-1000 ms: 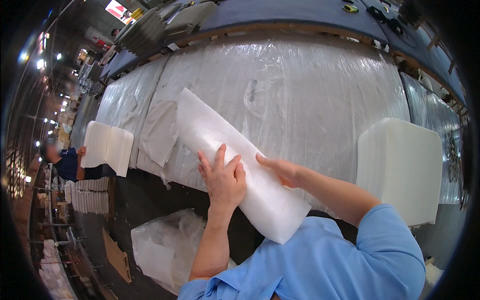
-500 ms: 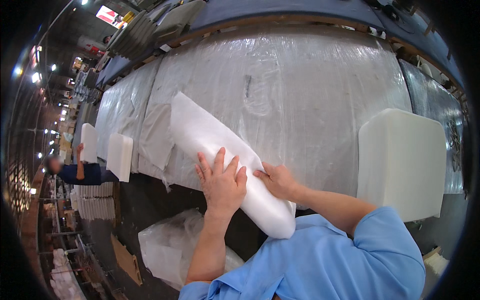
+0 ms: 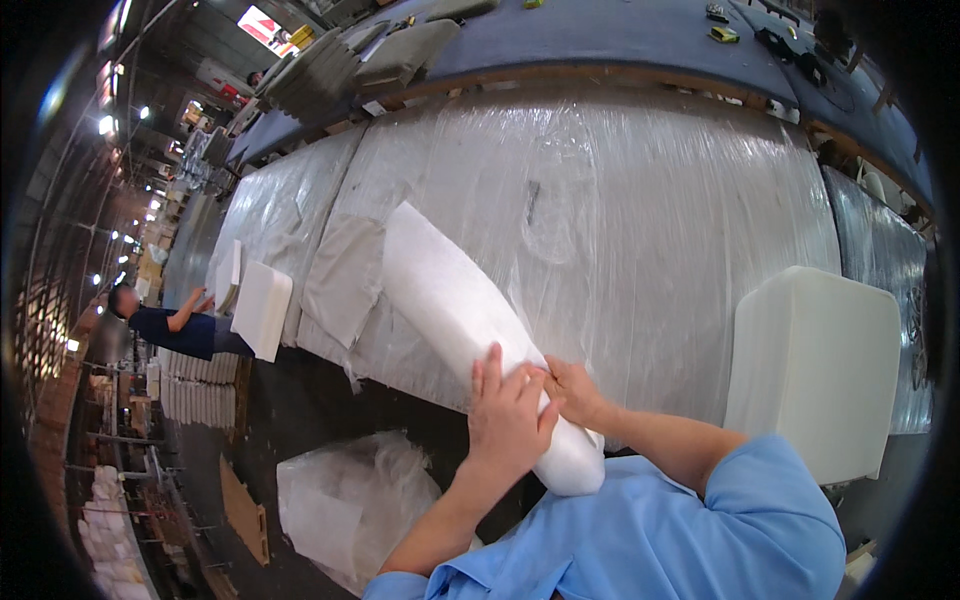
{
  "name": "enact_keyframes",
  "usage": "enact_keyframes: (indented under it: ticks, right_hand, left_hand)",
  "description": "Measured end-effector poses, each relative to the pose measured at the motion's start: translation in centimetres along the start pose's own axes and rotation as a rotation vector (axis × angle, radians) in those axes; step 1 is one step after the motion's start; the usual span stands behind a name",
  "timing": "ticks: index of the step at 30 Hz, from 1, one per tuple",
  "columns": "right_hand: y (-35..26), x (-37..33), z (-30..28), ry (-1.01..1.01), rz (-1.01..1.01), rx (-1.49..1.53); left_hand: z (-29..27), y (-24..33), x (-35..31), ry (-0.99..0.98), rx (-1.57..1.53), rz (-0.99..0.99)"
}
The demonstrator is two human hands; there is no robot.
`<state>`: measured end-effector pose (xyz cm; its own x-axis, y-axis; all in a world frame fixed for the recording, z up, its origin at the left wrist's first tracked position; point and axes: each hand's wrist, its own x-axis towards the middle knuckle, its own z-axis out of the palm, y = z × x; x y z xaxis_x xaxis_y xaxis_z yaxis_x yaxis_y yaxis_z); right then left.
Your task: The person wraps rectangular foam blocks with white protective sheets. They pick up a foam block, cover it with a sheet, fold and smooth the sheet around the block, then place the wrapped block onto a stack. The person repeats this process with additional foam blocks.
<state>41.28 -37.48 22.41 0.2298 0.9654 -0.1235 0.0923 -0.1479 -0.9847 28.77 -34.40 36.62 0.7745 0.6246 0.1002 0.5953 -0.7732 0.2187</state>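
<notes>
A long white soft padded piece (image 3: 445,285), which looks like cushion batting, lies at a slant from the wrapped table toward my body. My left hand (image 3: 507,415) rests on its upper face with fingers stretched out. At its right edge my right hand (image 3: 575,395) is closed, gripping the padding beside my left fingertips. What lies under the right fingers is hidden. The near rounded end of the piece rests close against my blue shirt. To the right, a thick white cushion (image 3: 815,370) stands apart from both hands.
Clear plastic film covers the grey table (image 3: 660,240). A grey cloth (image 3: 343,275) lies at its left. Crumpled plastic sheeting (image 3: 350,500) and cardboard (image 3: 243,510) are on the floor. At left, a person (image 3: 185,330) handles white cushions (image 3: 263,310). Stacked grey cushions (image 3: 320,75) sit on a blue table (image 3: 600,40).
My left hand has slid along the padding toward my right hand, its fingers closer together. My right hand keeps its grip. The view has shifted, and the other person's cushion has been lowered.
</notes>
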Motion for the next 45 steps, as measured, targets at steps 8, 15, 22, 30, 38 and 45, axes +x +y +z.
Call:
enact_keyframes:
  ticks: [8,15,22,30,38,45]
  right_hand:
    - [0.6,0.7,0.0,0.017,0.015,-0.066]
    - [0.8,0.4,-6.0,-0.262,0.591,0.411]
    - [0.5,-4.5,-5.1,-0.272,0.593,0.594]
    - [0.4,-4.5,-3.4,0.011,0.117,-0.013]
    - [2.2,-3.5,-1.7,0.046,0.052,-0.010]
    - [2.8,-1.3,-4.8,-0.183,0.321,0.225]
  left_hand:
    - [1.5,3.1,-2.6,-0.007,-0.098,0.120]
    - [1.9,3.9,-2.7,-0.010,-0.042,0.075]
    - [2.3,4.0,-2.3,-0.040,-0.011,0.099]
    - [1.2,4.0,-2.0,-0.116,-0.052,0.115]
    - [0.2,2.0,-2.7,-0.004,-0.120,0.030]
    - [0.1,2.4,-2.4,-0.172,0.030,-0.074]
